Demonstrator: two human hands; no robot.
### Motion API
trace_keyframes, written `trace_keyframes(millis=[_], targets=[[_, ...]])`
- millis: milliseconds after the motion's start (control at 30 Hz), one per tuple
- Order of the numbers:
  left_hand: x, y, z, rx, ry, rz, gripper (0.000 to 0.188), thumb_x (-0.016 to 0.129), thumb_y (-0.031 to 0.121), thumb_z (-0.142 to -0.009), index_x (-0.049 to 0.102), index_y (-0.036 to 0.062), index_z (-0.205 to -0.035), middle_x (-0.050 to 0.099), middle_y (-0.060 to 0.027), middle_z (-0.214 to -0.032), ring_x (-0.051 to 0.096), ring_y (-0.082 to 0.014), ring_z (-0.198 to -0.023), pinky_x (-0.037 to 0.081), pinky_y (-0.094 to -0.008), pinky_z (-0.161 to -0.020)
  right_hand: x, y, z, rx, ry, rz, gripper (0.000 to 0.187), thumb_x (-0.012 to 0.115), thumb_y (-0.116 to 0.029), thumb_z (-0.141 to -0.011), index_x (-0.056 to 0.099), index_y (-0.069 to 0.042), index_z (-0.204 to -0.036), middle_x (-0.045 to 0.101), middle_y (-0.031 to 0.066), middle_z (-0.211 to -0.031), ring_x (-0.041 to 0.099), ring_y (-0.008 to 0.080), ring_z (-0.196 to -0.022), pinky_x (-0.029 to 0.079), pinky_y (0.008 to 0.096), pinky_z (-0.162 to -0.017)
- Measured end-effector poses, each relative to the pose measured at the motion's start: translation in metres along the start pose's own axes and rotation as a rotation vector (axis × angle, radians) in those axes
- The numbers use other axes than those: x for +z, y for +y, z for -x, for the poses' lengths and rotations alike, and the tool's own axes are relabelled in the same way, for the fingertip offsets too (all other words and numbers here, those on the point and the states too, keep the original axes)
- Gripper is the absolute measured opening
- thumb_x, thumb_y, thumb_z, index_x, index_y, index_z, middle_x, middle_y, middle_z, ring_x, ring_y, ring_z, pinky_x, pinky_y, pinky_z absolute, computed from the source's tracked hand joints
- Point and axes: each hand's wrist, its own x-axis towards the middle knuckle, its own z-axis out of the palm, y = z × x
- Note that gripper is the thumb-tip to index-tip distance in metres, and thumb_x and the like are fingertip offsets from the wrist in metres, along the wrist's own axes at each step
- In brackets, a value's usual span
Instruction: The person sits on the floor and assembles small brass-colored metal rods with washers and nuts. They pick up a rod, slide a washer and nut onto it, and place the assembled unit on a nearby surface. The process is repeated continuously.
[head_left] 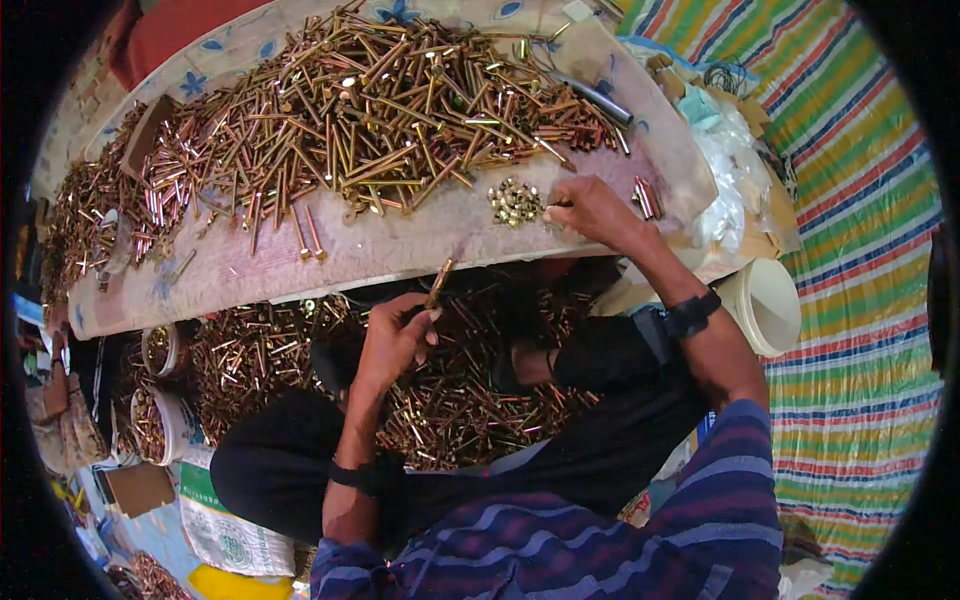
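My left hand [396, 336] grips a brass-coloured bolt [440, 279] between thumb and fingers, its tip pointing up just past the low table's near edge. Over the tabletop, my right hand [592, 212] is closed in a pinch; whatever its fingertips hold is hidden. Right beside those fingertips lies a small pile of shiny gold nuts [514, 202]. A large heap of long gold and copper-toned bolts [380, 110] covers the far part of the table [400, 250]. Two loose bolts [308, 236] lie near the edge, left of centre.
A few metal sleeves [646, 198] and a grey rod [602, 102] lie at the table's right. Beneath the table, more bolts [480, 425] spread around my legs. White buckets stand at right [770, 306] and left [176, 428]. Striped sheeting [850, 300] lies at right.
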Motion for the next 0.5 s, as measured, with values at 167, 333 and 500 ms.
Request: trace_keyframes(millis=[167, 333, 500], targets=[[0.001, 0.001, 0.000, 0.001, -0.006, -0.014, 0.018, 0.061, 0.007, -0.097, 0.069, -0.0014, -0.111, 0.064, -0.0044, -0.067, 0.053, -0.0086, -0.046, 0.041, -0.0248, -0.042, -0.006, 0.003, -0.001, -0.043, 0.069, 0.051, 0.023, 0.075, -0.017, -0.082, 0.070, -0.001, -0.098, 0.071, 0.0177, -0.089, 0.070, 0.0341, -0.086, 0.055, 0.0427, -0.078], [0.003, 0.007, 0.001, -0.018, -0.022, -0.040, 0.019, 0.061, 0.007, -0.097, 0.069, -0.0012, -0.112, 0.065, -0.0042, -0.068, 0.054, -0.0087, -0.047, 0.041, -0.0252, -0.043, -0.017, -0.016, 0.001, -0.011, 0.075, -0.116, 0.025, 0.075, -0.015, -0.083, 0.069, 0.000, -0.102, 0.071, 0.0167, -0.088, 0.070, 0.0258, -0.083, 0.054, 0.0381, -0.077], [0.005, 0.016, 0.006, -0.086, -0.014, -0.066, 0.019, 0.062, 0.007, -0.097, 0.070, -0.0019, -0.112, 0.066, -0.0047, -0.069, 0.054, -0.0087, -0.048, 0.043, -0.0261, -0.044, -0.010, -0.057, 0.002, -0.058, -0.019, -0.234, 0.022, 0.073, -0.016, -0.084, 0.071, 0.000, -0.100, 0.072, 0.0175, -0.087, 0.070, 0.0268, -0.080, 0.054, 0.0398, -0.074]])
